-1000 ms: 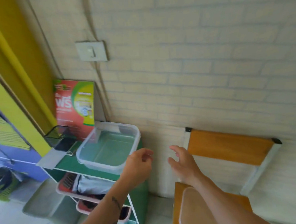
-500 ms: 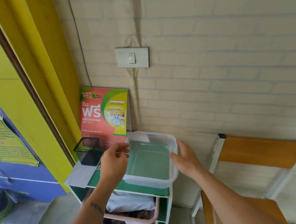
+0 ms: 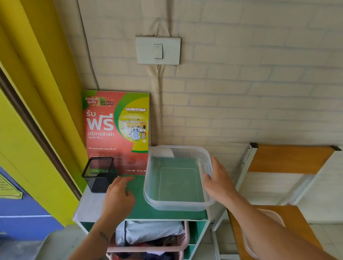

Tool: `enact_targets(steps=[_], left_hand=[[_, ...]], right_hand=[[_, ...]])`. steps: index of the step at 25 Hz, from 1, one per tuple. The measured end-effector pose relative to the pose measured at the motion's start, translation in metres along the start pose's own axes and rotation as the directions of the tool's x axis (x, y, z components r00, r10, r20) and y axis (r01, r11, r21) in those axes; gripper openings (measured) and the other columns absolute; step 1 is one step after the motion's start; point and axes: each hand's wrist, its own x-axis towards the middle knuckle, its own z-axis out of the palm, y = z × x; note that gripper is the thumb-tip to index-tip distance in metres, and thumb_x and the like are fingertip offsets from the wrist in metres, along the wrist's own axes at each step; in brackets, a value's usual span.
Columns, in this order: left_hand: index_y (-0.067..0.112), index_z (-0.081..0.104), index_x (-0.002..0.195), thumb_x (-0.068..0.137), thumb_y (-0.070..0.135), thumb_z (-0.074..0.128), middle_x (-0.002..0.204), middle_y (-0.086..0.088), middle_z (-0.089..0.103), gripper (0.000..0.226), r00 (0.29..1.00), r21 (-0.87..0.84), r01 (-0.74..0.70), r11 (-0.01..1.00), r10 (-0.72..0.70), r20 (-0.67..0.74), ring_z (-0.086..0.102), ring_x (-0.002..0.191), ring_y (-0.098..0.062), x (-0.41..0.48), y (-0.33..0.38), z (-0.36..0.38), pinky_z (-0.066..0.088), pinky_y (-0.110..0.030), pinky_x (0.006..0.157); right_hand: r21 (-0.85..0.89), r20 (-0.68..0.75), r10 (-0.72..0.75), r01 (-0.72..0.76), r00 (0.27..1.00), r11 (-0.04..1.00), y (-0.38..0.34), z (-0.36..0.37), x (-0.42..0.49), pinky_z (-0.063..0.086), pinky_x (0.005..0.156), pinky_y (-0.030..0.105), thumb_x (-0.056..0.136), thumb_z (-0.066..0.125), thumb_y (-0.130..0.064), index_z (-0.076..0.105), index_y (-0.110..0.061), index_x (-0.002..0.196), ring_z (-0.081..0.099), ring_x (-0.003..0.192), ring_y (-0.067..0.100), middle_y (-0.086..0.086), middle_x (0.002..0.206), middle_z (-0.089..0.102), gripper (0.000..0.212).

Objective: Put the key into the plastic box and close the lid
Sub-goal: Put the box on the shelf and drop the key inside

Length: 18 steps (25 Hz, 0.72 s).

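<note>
Clear plastic box (image 3: pixel 178 178) sits open on the green shelf top (image 3: pixel 139 205), lid off. Right hand (image 3: pixel 217 180) grips its right rim, thumb inside the wall, fingers curled round the outside. Left hand (image 3: pixel 117 196) is palm down on the shelf btwn the box and a black mesh cup (image 3: pixel 99 174), fingers loosely bent; a small glint under the fingertips is poss. the key, can't tell. Translucent lid (image 3: pixel 274 220) lies on the wooden chair (image 3: pixel 290 159) at right, partly behind the right forearm.
</note>
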Motion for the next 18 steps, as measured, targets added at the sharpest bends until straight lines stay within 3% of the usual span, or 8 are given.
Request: enact_targets(steps=[3, 7, 9, 12, 18], left_hand=[[0.017, 0.06, 0.129, 0.078, 0.0, 0.055, 0.13, -0.002, 0.057, 0.054, 0.996, 0.099, -0.023, 0.995, 0.014, 0.091, 0.051, 0.114, -0.027, 0.006, -0.009, 0.006, 0.047, -0.045, 0.1], [0.021, 0.056, 0.133, 0.078, 0.007, 0.057, 0.13, -0.001, 0.055, 0.057, 0.989, 0.249, -0.026, 0.968, -0.012, 0.15, 0.048, 0.115, -0.027, 0.009, -0.015, 0.011, 0.043, -0.044, 0.103], [0.023, 0.059, 0.13, 0.077, 0.008, 0.057, 0.126, 0.0, 0.056, 0.055, 0.99, 0.317, -0.039, 0.948, -0.006, 0.139, 0.048, 0.112, -0.026, 0.009, -0.019, 0.013, 0.044, -0.045, 0.099], [0.021, 0.065, 0.12, 0.08, 0.01, 0.057, 0.116, 0.0, 0.059, 0.043, 0.995, 0.365, -0.055, 0.929, 0.021, 0.096, 0.05, 0.1, -0.026, 0.006, -0.024, 0.015, 0.049, -0.046, 0.088], [0.014, 0.066, 0.116, 0.08, 0.004, 0.056, 0.114, -0.005, 0.056, 0.039, 0.995, 0.37, -0.037, 0.928, 0.0, 0.098, 0.051, 0.097, -0.026, 0.002, -0.025, 0.012, 0.053, -0.044, 0.083]], right_hand=[[-0.029, -0.017, 0.014, -0.014, 1.0, 0.999, -0.003, 0.003, 0.001, 0.042, 0.1, 0.038, 0.1, 0.04, -0.018, 0.014, -0.022, 0.154, 0.046, 0.129, 0.027, 0.007, 0.153, 0.035, 0.061], [-0.121, -0.083, -0.048, 0.038, 0.995, 0.992, -0.005, 0.008, -0.001, 0.049, 0.095, 0.038, 0.098, 0.044, -0.014, 0.017, -0.021, 0.151, 0.052, 0.122, 0.025, 0.005, 0.15, 0.035, 0.061], [-0.217, -0.075, -0.108, 0.089, 0.991, 0.972, -0.005, 0.012, -0.002, 0.048, 0.1, 0.042, 0.096, 0.048, -0.011, 0.015, -0.019, 0.152, 0.047, 0.129, 0.027, 0.005, 0.157, 0.026, 0.066], [-0.288, -0.029, -0.087, 0.075, 0.996, 0.955, -0.006, 0.014, -0.003, 0.041, 0.109, 0.039, 0.096, 0.048, -0.008, 0.013, -0.013, 0.155, 0.033, 0.142, 0.026, 0.003, 0.165, 0.003, 0.068], [-0.317, -0.03, -0.092, 0.078, 0.995, 0.945, -0.01, 0.012, -0.005, 0.049, 0.099, 0.033, 0.095, 0.05, -0.005, 0.015, -0.012, 0.154, 0.045, 0.133, 0.024, 0.002, 0.166, -0.004, 0.07]])
